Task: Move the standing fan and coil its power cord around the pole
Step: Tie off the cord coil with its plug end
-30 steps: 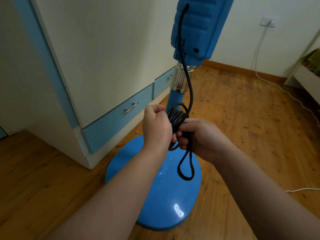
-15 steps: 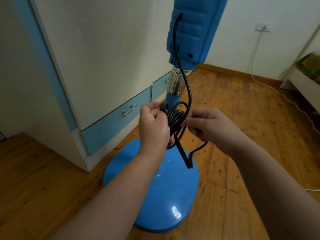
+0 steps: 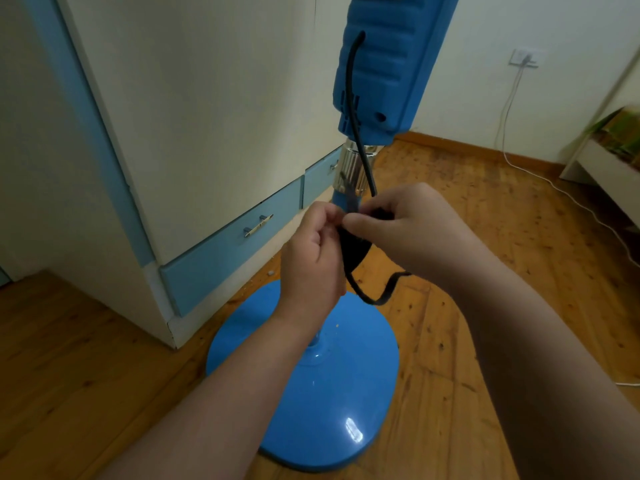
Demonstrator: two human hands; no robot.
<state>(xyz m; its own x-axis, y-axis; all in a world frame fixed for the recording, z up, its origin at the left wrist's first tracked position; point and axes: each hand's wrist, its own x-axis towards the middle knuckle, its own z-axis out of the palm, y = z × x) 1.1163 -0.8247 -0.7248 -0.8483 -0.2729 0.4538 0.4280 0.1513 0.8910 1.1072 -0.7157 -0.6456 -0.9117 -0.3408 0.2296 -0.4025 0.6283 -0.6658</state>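
**Both hands on the cord bundle at the fan's pole**

The standing fan (image 3: pixel 388 71) stands upright on the wooden floor (image 3: pixel 519 244). Its round blue base (image 3: pixel 311 410) sits just beside the corner of a cream wardrobe (image 3: pixel 207 116) that has 2 blue drawers (image 3: pixel 235 247) along the bottom.

The black power cord (image 3: pixel 351 98) leaves the fan high on its back and runs down past the chrome collar (image 3: pixel 348 168). It ends in a dark bundle of turns at the pole (image 3: pixel 339 201), just under that collar (the bundle is blurred, so the turns cannot be counted).

The left hand (image 3: pixel 311 258) has its fingers curled inward and grips the left side of the bundle against the pole. The right hand (image 3: pixel 412 230) meets it from the other side, with thumb and fingers pinching the cord at the top of the bundle. The fingertips of the 2 hands lie almost touching. Below them, 1 slack loop of cord hangs free above the base and rises again behind the right wrist.

On the far wall a white cable (image 3: pixel 509 109) drops from a wall socket (image 3: pixel 524 58) and trails across the floor towards the right edge.
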